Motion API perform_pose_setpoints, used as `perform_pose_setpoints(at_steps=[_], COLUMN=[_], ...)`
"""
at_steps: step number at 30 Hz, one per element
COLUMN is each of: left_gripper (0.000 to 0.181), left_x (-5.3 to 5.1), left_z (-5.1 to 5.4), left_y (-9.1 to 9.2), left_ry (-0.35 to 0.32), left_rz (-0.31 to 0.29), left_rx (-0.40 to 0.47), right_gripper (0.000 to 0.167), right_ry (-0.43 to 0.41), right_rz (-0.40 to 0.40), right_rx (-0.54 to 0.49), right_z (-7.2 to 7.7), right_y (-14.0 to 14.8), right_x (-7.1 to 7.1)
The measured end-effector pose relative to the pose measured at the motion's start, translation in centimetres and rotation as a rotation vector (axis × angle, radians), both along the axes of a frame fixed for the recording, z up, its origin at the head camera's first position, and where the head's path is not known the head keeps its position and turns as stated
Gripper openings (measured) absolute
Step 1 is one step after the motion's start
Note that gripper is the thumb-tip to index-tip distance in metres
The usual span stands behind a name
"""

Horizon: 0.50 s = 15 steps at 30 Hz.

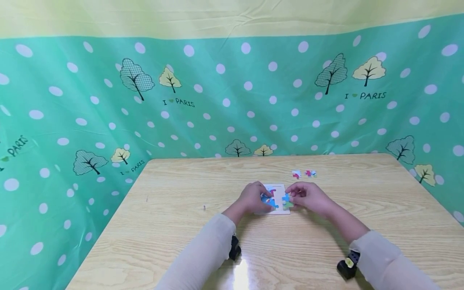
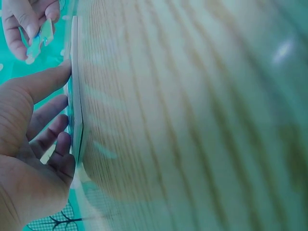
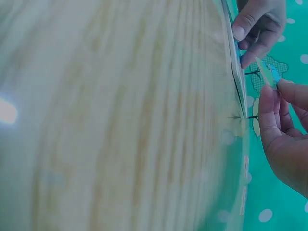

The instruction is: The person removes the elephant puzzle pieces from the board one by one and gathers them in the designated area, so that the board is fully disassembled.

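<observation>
A shallow puzzle tray [image 1: 279, 194] with a pale base lies flat on the table, its left part filled with blue and pink picture pieces [image 1: 270, 201]. My left hand [image 1: 253, 196] rests on that left part, and in the left wrist view its fingertips [image 2: 62, 74] touch the tray's top. With thumb and fingers, my right hand [image 1: 309, 197] pinches a blue and green puzzle piece [image 1: 287, 201] over the tray's right side. The right wrist view shows this puzzle piece [image 3: 267, 74] tilted and raised above the tray [image 3: 237, 72].
Two small groups of pink, white and blue puzzle pieces, one at left [image 1: 296, 174] and one at right [image 1: 310, 173], lie behind the tray. A tiny object [image 1: 204, 208] sits left on the wooden table [image 1: 163, 241]. A green dotted curtain [image 1: 203, 100] hangs behind the table.
</observation>
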<state>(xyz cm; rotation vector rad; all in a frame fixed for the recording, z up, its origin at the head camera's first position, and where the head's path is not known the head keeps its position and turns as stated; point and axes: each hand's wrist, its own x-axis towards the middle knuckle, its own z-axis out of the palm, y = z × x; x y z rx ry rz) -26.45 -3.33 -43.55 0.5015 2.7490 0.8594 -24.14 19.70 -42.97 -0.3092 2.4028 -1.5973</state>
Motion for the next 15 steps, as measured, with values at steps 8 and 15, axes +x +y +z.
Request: perform_pose_setpoints(at_steps=[8, 15], left_gripper=[0.030, 0.029], left_x=[-0.1, 0.0], left_z=[-0.1, -0.1], left_y=[0.0, 0.0], left_ry=[0.014, 0.021], left_rz=[-0.008, -0.004], left_rx=[-0.009, -0.004], right_gripper=[0.023, 0.025], right_ry=[0.024, 0.029], right_rz=[-0.005, -0.005], right_rx=[0.019, -0.018], right_z=[0.3, 0.9], right_y=[0.9, 1.8], right_x=[0.1, 0.2])
